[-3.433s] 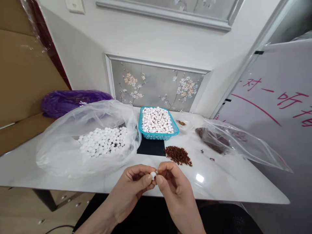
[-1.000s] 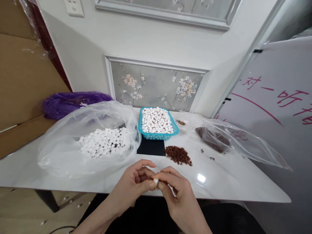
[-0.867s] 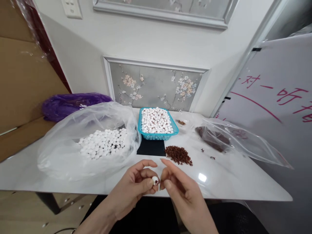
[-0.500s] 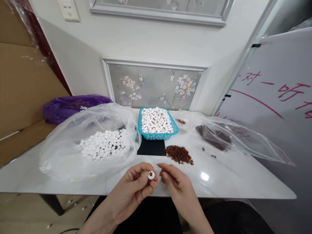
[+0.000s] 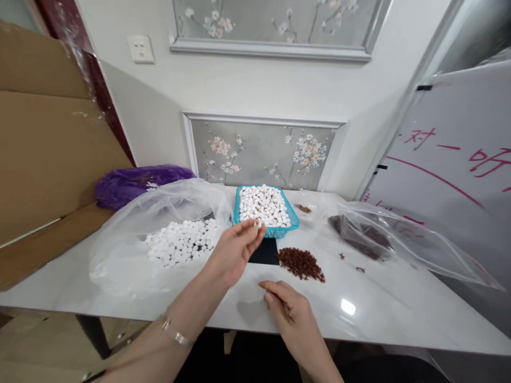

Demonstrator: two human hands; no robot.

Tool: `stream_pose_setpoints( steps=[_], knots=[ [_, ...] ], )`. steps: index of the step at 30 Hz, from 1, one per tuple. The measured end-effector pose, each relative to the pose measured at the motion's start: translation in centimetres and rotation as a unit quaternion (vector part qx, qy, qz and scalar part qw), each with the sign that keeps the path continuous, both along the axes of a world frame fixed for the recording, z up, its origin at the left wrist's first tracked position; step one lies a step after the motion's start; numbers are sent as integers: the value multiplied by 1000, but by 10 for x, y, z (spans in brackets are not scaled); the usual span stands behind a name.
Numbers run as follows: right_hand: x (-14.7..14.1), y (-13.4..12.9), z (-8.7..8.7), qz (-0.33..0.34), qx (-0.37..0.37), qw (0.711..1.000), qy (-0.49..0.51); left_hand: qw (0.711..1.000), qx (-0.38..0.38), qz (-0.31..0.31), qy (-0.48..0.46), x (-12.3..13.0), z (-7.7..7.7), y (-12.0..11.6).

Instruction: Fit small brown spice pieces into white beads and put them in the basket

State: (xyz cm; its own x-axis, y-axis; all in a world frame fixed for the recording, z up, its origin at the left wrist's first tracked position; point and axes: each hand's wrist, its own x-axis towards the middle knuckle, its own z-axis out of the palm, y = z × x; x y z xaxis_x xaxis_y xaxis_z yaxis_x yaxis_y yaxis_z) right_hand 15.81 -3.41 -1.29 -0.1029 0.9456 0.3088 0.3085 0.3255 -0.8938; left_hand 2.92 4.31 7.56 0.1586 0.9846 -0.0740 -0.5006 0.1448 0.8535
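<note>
My left hand [image 5: 239, 247] pinches a small white ball [image 5: 257, 224] at the front rim of a blue plastic basket [image 5: 294, 219]. That basket is heaped with white balls, many showing reddish-brown bits. Over the table's front part is my right hand [image 5: 289, 314], its fingers curled and thumb close to the forefinger; whatever they may hold is hidden. Beyond it lies a pile of small reddish-brown star-shaped pieces [image 5: 301, 263]. To the left, an open clear plastic bag [image 5: 120, 260] contains loose white balls [image 5: 181, 242].
A dark flat mat [image 5: 265, 251] lies partly under the basket. At right rests a clear bag of brown pieces [image 5: 359, 234], with two loose pieces before it. A purple bag [image 5: 139, 183] and a cardboard box [image 5: 43, 143] stand left. A whiteboard [image 5: 451, 186] borders the right.
My left hand has moved forward with the white ball, from beside my right hand to the basket's front rim. My right hand stays near the table's front. The view has shifted slightly.
</note>
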Motion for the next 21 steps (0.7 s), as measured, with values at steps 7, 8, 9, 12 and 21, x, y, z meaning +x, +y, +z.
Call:
stream_pose_setpoints(
  steps=[7,8,9,12,21],
  knots=[
    [1,-1,-11,-3,30,1000,-9,998,45,20,42,-33,38,64],
    [1,-1,-12,1,24,1000,-16,997,55,32,45,-41,40,64],
    [1,-1,-12,7,17,1000,-25,996,63,44,47,-48,41,64],
    [0,-1,-10,9,5,999,-43,995,70,43,64,-56,46,64],
    [-1,-5,-16,-2,39,999,11,967,145,6,211,-83,59,57]
  ],
)
